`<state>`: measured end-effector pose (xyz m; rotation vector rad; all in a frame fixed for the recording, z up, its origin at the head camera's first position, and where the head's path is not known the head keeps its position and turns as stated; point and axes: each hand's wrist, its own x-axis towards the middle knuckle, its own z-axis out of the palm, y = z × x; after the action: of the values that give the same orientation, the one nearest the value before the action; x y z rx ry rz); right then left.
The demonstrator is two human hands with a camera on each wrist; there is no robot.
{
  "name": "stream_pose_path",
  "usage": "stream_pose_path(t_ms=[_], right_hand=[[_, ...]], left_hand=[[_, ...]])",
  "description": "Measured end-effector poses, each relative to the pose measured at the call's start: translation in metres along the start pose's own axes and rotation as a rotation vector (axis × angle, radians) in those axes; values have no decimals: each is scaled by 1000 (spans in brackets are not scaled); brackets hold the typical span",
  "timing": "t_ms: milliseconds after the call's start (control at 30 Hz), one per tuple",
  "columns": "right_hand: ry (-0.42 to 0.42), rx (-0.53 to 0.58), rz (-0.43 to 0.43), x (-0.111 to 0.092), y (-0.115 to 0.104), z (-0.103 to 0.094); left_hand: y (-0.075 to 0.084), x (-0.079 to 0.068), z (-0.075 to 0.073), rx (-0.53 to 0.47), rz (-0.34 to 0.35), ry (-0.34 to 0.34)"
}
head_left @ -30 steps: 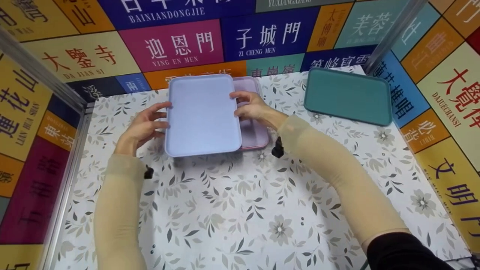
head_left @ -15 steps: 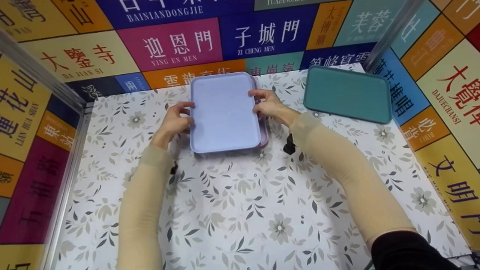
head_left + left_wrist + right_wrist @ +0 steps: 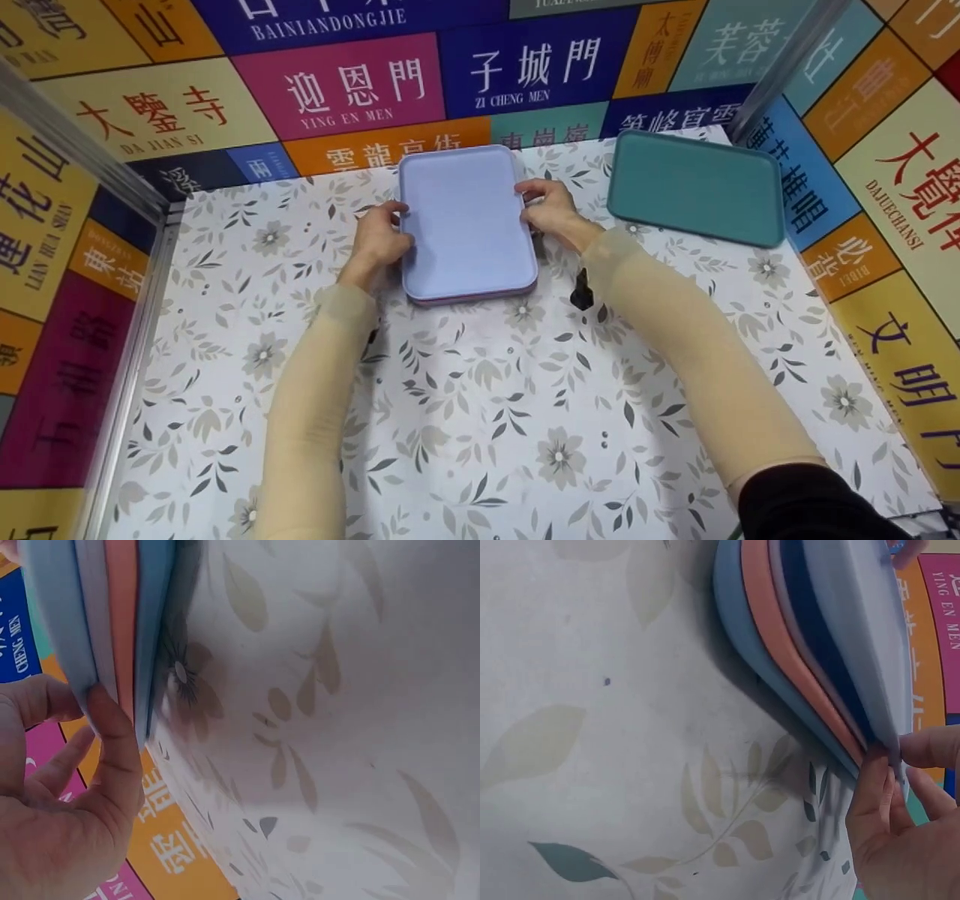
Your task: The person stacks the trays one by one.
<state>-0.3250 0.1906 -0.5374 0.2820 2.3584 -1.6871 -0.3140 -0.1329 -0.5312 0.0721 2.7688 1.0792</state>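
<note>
A pale lavender-blue tray (image 3: 466, 225) lies on top of a stack at the table's back middle. Beneath it, the left wrist view shows the rims of a lilac tray (image 3: 94, 600), a coral tray (image 3: 122, 615) and a blue tray (image 3: 154, 600). My left hand (image 3: 377, 238) holds the top tray's left edge, its fingers against the side of the stack. At the opposite edge my right hand (image 3: 556, 213) pinches the top tray's rim. A dark gap shows under the top tray in the right wrist view.
A green tray (image 3: 696, 189) lies at the back right of the table, apart from the stack. The table (image 3: 480, 420) has a floral cover. Panels with printed signs (image 3: 337, 90) stand along the back and both sides.
Both hands have moved right with the lavender-blue tray, the left hand further. The tray now covers the lilac one, which stuck out on the right before. The green tray has stayed in place.
</note>
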Motion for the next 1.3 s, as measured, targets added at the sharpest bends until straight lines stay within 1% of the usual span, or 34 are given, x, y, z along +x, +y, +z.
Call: stream_pose_path(t_ms=[67,233,433,533,667,733,833,900,1000,1100,1300], right_hand=[[13,-13,-21,0,2,0],[26,-40,-62,0,7,1],[24,-65,-55,-2,8,2],[23,-105,-70,-4,7,0],[7,-183,-109,-7,5,-4],[-18,-194,-103,-10,4,-8],[-66,-171,-59,-14,2,-14],[-92,-161,-34,-16,1,-18],[-114,-167,-24,-19,-1,-25],[-128,-183,-22,-22,-4,-33],[-131,-209,-33,-28,-7,-54]], left_hand=[[1,0,1,-9,-18,-4],[1,-2,2,-72,-67,-13],[4,-3,3,-83,-97,-10],[9,-4,2,-58,-120,-13],[16,-5,0,33,-122,-23],[21,-5,-2,78,-123,-37],[28,-5,-7,129,-122,-61],[32,-5,-10,148,-131,-78],[41,-5,-15,159,-157,-101],[51,-4,-17,169,-170,-101],[80,1,-18,195,-113,-81]])
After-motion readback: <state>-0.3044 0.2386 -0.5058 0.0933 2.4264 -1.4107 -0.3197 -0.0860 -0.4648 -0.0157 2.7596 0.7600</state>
